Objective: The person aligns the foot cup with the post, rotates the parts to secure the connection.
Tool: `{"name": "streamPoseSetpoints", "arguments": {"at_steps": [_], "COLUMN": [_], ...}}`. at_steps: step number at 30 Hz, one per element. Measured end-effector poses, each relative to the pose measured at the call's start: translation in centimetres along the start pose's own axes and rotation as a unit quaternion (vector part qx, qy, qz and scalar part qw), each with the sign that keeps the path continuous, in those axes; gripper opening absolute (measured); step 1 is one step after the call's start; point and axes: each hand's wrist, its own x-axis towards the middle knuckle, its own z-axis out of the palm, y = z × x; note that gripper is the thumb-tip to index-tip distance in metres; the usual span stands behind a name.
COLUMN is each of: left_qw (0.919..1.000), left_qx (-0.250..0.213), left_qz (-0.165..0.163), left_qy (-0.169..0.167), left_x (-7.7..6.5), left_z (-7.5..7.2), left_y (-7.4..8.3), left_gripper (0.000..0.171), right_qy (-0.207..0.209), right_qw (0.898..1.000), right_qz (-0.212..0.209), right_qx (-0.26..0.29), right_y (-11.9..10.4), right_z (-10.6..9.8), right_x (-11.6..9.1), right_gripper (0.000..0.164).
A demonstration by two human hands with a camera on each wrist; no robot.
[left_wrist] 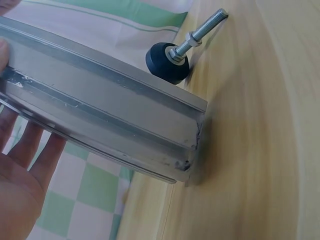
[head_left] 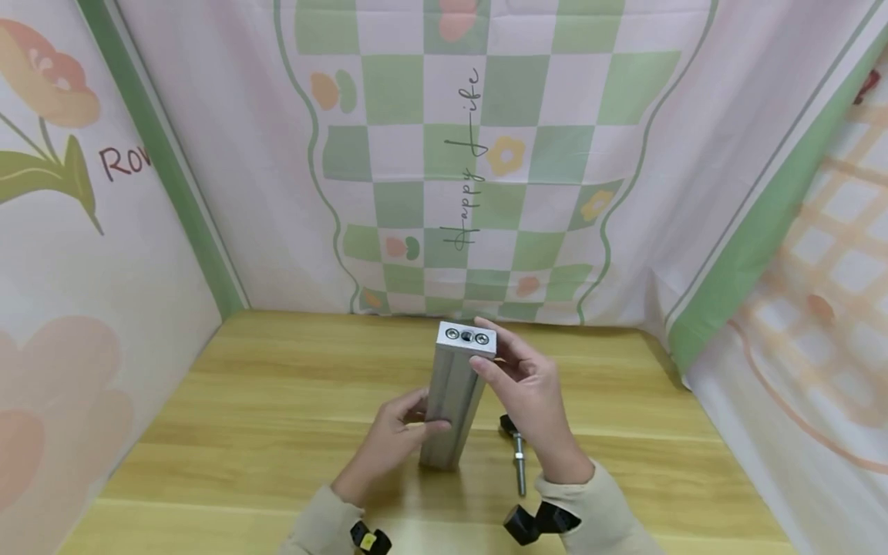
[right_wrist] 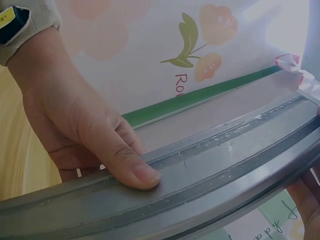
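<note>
A grey aluminium profile (head_left: 451, 408) stands on end on the wooden table, leaning slightly. Its top end plate (head_left: 467, 338) has a dark central hole between two screws. My left hand (head_left: 395, 435) grips the profile at mid-length, thumb laid across the grooved face in the right wrist view. Near the top, my right hand (head_left: 530, 393) holds the profile by its edges with thumb and fingers. A levelling foot (head_left: 519, 459) with a black base and a threaded stud lies on the table below the right hand. The profile's lower end (left_wrist: 192, 145) is at the tabletop.
The wooden table (head_left: 277, 378) ends at a printed cloth backdrop (head_left: 458, 154) behind. More printed cloth hangs on the left (head_left: 76, 308) and on the right (head_left: 798, 347). Black camera mounts (head_left: 530, 524) are strapped to both wrists.
</note>
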Motion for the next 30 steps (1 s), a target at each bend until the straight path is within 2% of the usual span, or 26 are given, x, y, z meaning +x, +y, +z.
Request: {"name": "streamPoseSetpoints", "arguments": {"at_steps": [8, 14, 23, 30], "left_qw": [0.9999, 0.9999, 0.9993, 0.999], "left_qx": [-0.013, 0.004, 0.005, 0.018], "left_qz": [0.0, 0.015, 0.036, 0.04], "left_qy": [0.005, -0.002, -0.001, 0.006], "left_x": [0.4, 0.6, 0.6, 0.8], "left_z": [0.9, 1.4, 1.7, 2.0], "left_y": [0.0, 0.1, 2.8, 2.7], "left_gripper": [0.031, 0.036, 0.037, 0.037], "right_qy": [0.001, -0.007, -0.009, -0.013], "right_qw": [1.0, 1.0, 1.0, 0.999], "right_qz": [0.013, 0.008, 0.001, 0.026], "right_qx": [0.002, -0.007, 0.007, 0.033], "right_y": [-0.2, 0.1, 0.8, 1.2], "right_z": [-0.1, -0.3, -0.6, -1.0], "right_x": [0.0, 0.0, -0.1, 0.0], "right_gripper": [0.044, 0.044, 0.043, 0.042]}}
